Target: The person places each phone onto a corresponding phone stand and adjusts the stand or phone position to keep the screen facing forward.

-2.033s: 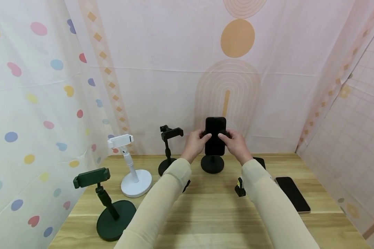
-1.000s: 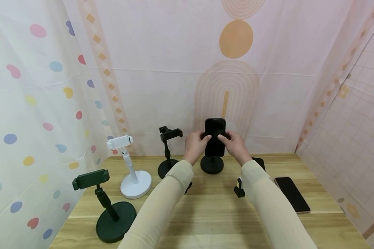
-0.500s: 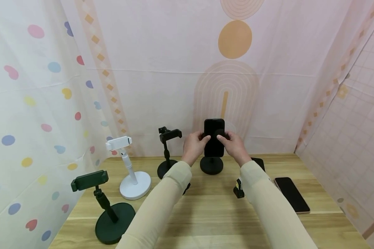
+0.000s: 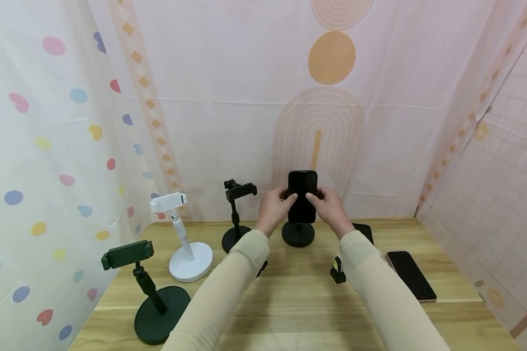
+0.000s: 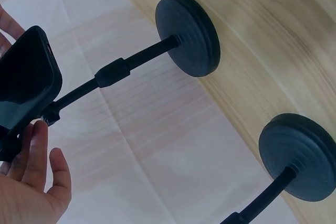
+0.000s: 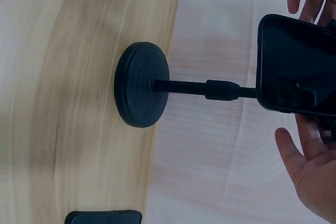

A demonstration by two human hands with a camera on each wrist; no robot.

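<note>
Right now both hands meet at a black phone [image 4: 302,196] that stands upright in the clamp of a black stand [image 4: 298,234] at the far middle of the wooden table [image 4: 290,302]. The left hand [image 4: 274,206] holds the phone's left edge, thumb lying across the screen and fingers curled round the side — the left wrist view shows those fingers [image 5: 32,150] wrapped at the clamp beside the phone [image 5: 23,80]. The right hand [image 4: 331,205] grips the right edge the same way, its thumb on the glass; in the right wrist view the phone [image 6: 296,66] sits above the stand's round base [image 6: 142,84], joined by a thin pole.

Left of this stand is a second black stand [image 4: 237,209] with nothing in its clamp, then a white stand [image 4: 185,243] further left and nearer. At the near left is a dark green stand [image 4: 151,292], its clamp tilted. On the right side of the table a second phone [image 4: 411,275] lies flat, screen up, and another dark phone [image 4: 363,231] lies just behind the right forearm. Both arms wear beige sleeves [image 4: 228,287], each with a small black device at the wrist — the right one [image 4: 337,273] shows a yellow-green spot.
</note>
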